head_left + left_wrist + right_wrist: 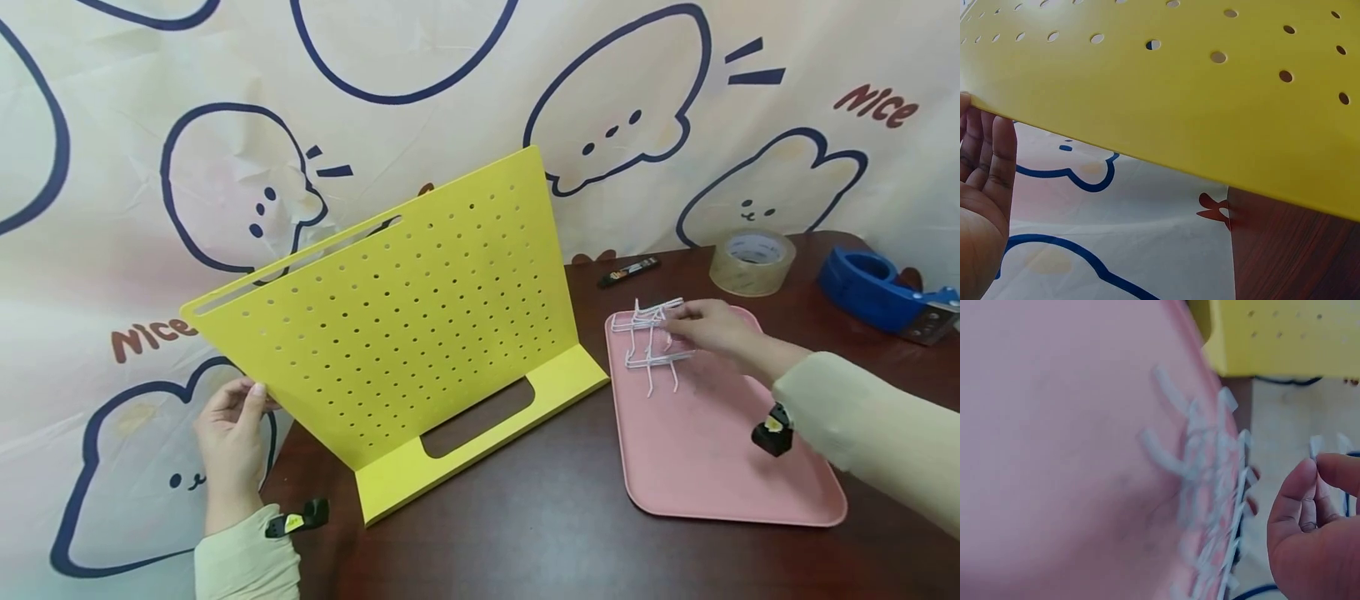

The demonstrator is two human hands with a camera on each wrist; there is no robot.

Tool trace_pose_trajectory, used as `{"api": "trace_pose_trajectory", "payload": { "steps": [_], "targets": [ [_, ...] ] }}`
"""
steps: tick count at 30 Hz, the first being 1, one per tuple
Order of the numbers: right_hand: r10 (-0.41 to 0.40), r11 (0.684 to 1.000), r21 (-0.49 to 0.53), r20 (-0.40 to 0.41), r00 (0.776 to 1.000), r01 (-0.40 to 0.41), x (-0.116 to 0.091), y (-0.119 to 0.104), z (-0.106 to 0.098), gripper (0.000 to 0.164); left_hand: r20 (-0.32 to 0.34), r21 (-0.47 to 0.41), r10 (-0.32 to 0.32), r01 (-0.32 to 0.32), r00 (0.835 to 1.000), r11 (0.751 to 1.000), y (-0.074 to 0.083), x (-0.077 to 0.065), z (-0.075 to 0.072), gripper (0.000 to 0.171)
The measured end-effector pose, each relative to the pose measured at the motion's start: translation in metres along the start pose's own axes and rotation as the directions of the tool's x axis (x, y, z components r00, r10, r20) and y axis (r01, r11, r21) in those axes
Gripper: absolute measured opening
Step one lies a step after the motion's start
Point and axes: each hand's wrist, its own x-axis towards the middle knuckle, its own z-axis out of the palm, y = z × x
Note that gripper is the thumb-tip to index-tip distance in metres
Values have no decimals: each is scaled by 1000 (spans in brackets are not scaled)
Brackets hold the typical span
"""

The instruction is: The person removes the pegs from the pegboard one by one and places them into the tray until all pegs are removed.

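Note:
A yellow pegboard stands tilted on its folded base on the table. Its left edge is pinched between the thumb and fingers of my left hand; in the left wrist view those fingers lie along its lower border. Over the top of a pink tray, my right hand pinches a small white wire hook at thumb and fingertip. More white wire hooks lie bunched at that end of the tray, close below the hand, and appear blurred in the right wrist view.
Behind the tray are a roll of clear tape and a small dark packet. A blue tape dispenser sits at the right. The dark wooden table backs onto a cartoon-printed cloth.

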Motion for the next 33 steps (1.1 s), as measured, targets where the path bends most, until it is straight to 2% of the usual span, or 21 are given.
{"api": "trace_pose_trajectory", "payload": {
  "steps": [4, 6, 13, 18, 20, 23, 25, 33],
  "targets": [
    [-18, 1000, -19, -16, 1000, 17, -4, 22, -7, 32, 1, -12, 2, -2, 1000, 1000, 1, 0, 1, 9],
    [-26, 1000, -7, 0, 1000, 26, -6, 30, -9, 31, 3, -16, 3, -3, 1000, 1000, 2, 0, 1, 13],
    [-43, 995, -90, 78, 996, 50, -12, 50, -11, 25, 4, -18, 3, -3, 1000, 1000, 1, 0, 1, 12],
    [9, 998, 54, 115, 993, -15, -14, 59, -9, 25, 1, -3, 0, 0, 1000, 1000, 2, 0, 1, 11],
    [40, 989, 133, 131, 991, -58, -15, 62, -7, 23, 0, -1, -2, 2, 1000, 1000, 2, 0, 1, 11],
    [67, 978, 188, 139, 988, -93, -16, 63, -4, 23, -2, -1, -3, 3, 1000, 1000, 1, 0, 1, 10],
    [71, 980, 175, 127, 989, -93, -17, 63, -2, 24, -5, -2, -2, 2, 1000, 1000, 1, 1, 1, 10],
    [81, 997, -7, 74, 994, -81, -18, 63, 1, 27, -7, -1, 0, 0, 1000, 1000, -1, 1, 1, 10]
  ]
}}
